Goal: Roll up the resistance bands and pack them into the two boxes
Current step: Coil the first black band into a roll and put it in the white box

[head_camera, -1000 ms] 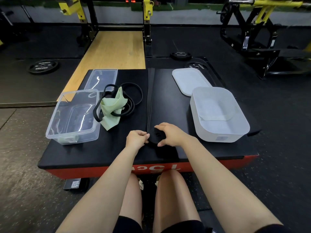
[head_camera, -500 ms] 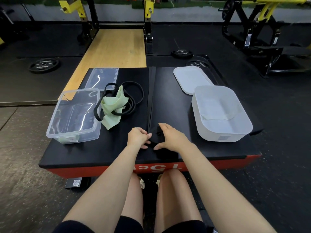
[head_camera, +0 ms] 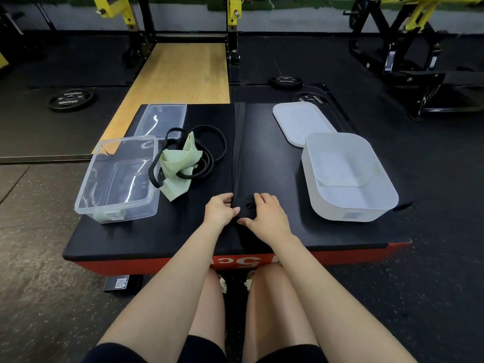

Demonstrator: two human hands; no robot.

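Observation:
A long black resistance band (head_camera: 238,142) lies stretched down the middle of the black platform (head_camera: 183,231). Its near end is wound into a roll (head_camera: 245,206). My left hand (head_camera: 218,209) pinches the roll from the left and my right hand (head_camera: 264,214) curls round it from the right. A clear plastic box (head_camera: 117,179) stands at the left, with something pale green at its near end. A white box (head_camera: 348,176) stands at the right. Between the clear box and the stretched band lies a heap of a pale green band (head_camera: 180,166) and thin black loop bands (head_camera: 209,150).
The clear lid (head_camera: 161,119) lies behind the clear box, the white lid (head_camera: 298,121) behind the white box. Weight plates (head_camera: 70,99) lie on the gym floor, and yellow-black racks stand at the back. My knees are under the platform's red front edge.
Both hands and the roll have moved a little farther from me along the band, and the roll has grown slightly. The boxes and the heap have not moved.

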